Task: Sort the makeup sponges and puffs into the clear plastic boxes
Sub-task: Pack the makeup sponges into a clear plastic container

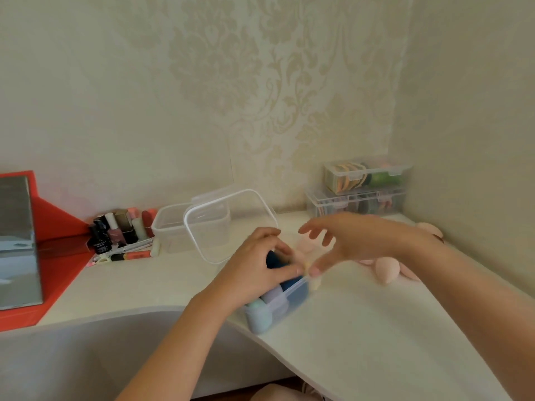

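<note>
box work at six o'clock: the open clear box (278, 306) sits at the near edge of the desk (362, 328), with a mint sponge (254, 307) and a lilac sponge (273, 293) standing in it. my left hand (257, 267) curls its fingers round the dark blue sponge (276, 260), seating it in the row. right hand (350, 241) hovers just past it, fingers spread wide and holding nothing, thumb tip against the pale yellow sponge (315, 280) at the box's far corner. blur hides whether that one is inside. i'd press the blue one down snug, then tuck the yellow beside it so the raised lid (231, 227) can close flat. loose pink sponges (385, 272) wait at two o'clock, and two stacked shut boxes (370, 173) stand beyond them at one.
</note>
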`<act>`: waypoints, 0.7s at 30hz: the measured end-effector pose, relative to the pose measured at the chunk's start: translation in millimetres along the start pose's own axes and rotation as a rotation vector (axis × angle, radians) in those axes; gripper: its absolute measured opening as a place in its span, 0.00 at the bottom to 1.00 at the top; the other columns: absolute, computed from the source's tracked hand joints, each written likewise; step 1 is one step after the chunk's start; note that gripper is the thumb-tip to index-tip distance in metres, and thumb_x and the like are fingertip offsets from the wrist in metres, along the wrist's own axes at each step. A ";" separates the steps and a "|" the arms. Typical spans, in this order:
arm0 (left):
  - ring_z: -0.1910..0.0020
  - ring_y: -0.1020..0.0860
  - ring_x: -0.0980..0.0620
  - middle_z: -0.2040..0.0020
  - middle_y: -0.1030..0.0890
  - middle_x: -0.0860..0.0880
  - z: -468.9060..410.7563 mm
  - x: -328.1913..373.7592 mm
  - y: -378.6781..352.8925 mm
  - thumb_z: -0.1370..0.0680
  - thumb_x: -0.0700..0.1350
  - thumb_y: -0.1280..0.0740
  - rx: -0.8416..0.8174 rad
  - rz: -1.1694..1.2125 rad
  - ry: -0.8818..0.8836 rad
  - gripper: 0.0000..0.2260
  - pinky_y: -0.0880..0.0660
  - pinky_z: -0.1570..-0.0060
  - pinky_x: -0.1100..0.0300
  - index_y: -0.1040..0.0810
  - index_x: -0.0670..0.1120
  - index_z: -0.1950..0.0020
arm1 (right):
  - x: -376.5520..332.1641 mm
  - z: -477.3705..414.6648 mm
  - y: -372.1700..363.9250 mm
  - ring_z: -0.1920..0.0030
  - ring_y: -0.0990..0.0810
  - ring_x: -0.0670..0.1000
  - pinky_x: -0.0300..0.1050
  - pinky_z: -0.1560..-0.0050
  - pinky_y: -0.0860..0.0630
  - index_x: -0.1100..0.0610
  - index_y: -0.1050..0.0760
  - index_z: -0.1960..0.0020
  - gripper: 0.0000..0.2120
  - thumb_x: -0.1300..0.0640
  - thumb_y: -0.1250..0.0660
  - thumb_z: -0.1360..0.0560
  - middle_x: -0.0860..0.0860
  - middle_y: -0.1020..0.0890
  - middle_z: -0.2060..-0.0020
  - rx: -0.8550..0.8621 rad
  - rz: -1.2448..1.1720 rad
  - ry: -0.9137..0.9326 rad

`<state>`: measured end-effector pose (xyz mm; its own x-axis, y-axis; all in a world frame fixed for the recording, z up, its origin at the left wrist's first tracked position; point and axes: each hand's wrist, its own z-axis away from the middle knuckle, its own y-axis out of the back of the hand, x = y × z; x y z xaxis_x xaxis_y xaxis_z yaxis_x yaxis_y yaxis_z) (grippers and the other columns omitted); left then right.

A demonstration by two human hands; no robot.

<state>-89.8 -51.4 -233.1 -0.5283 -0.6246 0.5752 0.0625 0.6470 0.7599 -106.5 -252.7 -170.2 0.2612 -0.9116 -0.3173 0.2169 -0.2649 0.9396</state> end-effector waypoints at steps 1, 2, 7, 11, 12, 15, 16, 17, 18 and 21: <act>0.38 0.33 0.65 0.38 0.33 0.62 2.0 1.3 1.7 0.29 0.56 0.30 0.115 0.030 -0.024 0.12 0.39 0.44 0.73 0.22 0.54 0.48 | 6.0 0.5 -10.4 0.43 0.25 0.43 0.42 0.40 0.28 0.43 0.40 0.27 0.43 0.40 0.24 0.37 0.40 0.28 0.36 -0.034 -0.031 -0.015; 0.37 0.34 0.64 0.37 0.33 0.60 4.6 3.0 4.2 0.27 0.54 0.31 0.261 0.048 -0.036 0.11 0.39 0.42 0.71 0.23 0.53 0.47 | 11.4 0.3 -21.1 0.42 0.27 0.43 0.42 0.38 0.29 0.43 0.45 0.26 0.47 0.41 0.23 0.38 0.40 0.30 0.34 -0.044 -0.068 -0.013; 0.27 0.43 0.50 0.28 0.40 0.49 14.7 -7.0 25.9 0.23 0.46 0.34 0.801 0.267 0.300 0.22 0.42 0.31 0.55 0.34 0.47 0.30 | 26.4 -5.7 -54.4 0.52 0.23 0.43 0.36 0.49 0.26 0.45 0.43 0.27 0.44 0.46 0.23 0.36 0.42 0.26 0.42 0.108 -0.288 0.020; 0.35 0.29 0.47 0.39 0.26 0.50 8.2 -28.6 52.4 0.22 0.52 0.38 0.725 0.919 0.463 0.15 0.33 0.40 0.55 0.28 0.49 0.37 | 29.5 -10.2 -67.9 0.54 0.22 0.44 0.36 0.49 0.26 0.47 0.42 0.27 0.43 0.47 0.23 0.35 0.44 0.23 0.44 0.160 -0.339 0.055; 0.41 0.25 0.47 0.45 0.22 0.49 6.6 -31.4 58.1 0.21 0.52 0.39 0.702 1.081 0.466 0.12 0.29 0.45 0.56 0.26 0.48 0.42 | 30.1 -11.2 -69.8 0.54 0.22 0.44 0.37 0.48 0.25 0.47 0.41 0.27 0.42 0.47 0.23 0.35 0.44 0.23 0.44 0.169 -0.356 0.057; 0.54 0.22 0.52 0.55 0.20 0.48 4.0 -31.8 70.9 0.19 0.56 0.45 0.615 1.227 0.439 0.17 0.27 0.53 0.57 0.25 0.45 0.46 | 30.7 -13.4 -76.0 0.53 0.22 0.44 0.41 0.45 0.24 0.46 0.42 0.27 0.44 0.47 0.23 0.36 0.44 0.24 0.43 0.194 -0.394 0.063; 0.57 0.22 0.53 0.57 0.19 0.49 3.2 -31.1 74.0 0.19 0.57 0.46 0.565 1.200 0.419 0.19 0.27 0.52 0.57 0.23 0.44 0.48 | 30.8 -14.1 -78.2 0.54 0.22 0.43 0.42 0.44 0.24 0.45 0.44 0.26 0.46 0.46 0.22 0.36 0.43 0.25 0.42 0.200 -0.403 0.065; 0.59 0.22 0.53 0.60 0.19 0.49 2.8 -28.9 77.1 0.19 0.57 0.47 0.498 1.155 0.396 0.21 0.27 0.51 0.56 0.22 0.43 0.48 | 30.8 -14.8 -79.7 0.55 0.22 0.42 0.41 0.44 0.25 0.43 0.47 0.26 0.48 0.46 0.22 0.37 0.43 0.26 0.40 0.204 -0.410 0.068; 0.59 0.23 0.53 0.60 0.18 0.48 3.2 -23.2 79.4 0.19 0.56 0.47 0.408 1.081 0.370 0.22 0.26 0.50 0.55 0.21 0.42 0.48 | 30.7 -15.1 -80.5 0.56 0.22 0.42 0.40 0.45 0.25 0.42 0.50 0.25 0.51 0.46 0.22 0.37 0.42 0.27 0.38 0.208 -0.418 0.075; 0.47 0.23 0.53 0.46 0.18 0.51 8.8 -5.7 81.0 0.20 0.47 0.43 0.067 0.539 0.301 0.14 0.28 0.43 0.56 0.19 0.48 0.44 | 30.4 -15.7 -80.3 0.61 0.20 0.43 0.36 0.47 0.25 0.34 0.61 0.27 0.59 0.50 0.20 0.39 0.38 0.34 0.36 0.233 -0.456 0.117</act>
<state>-89.1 8.4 -177.5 -0.1744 -0.2920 0.9404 0.1959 0.9256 0.3238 -101.2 -254.2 -257.3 0.2952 -0.6496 -0.7006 0.1212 -0.7019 0.7019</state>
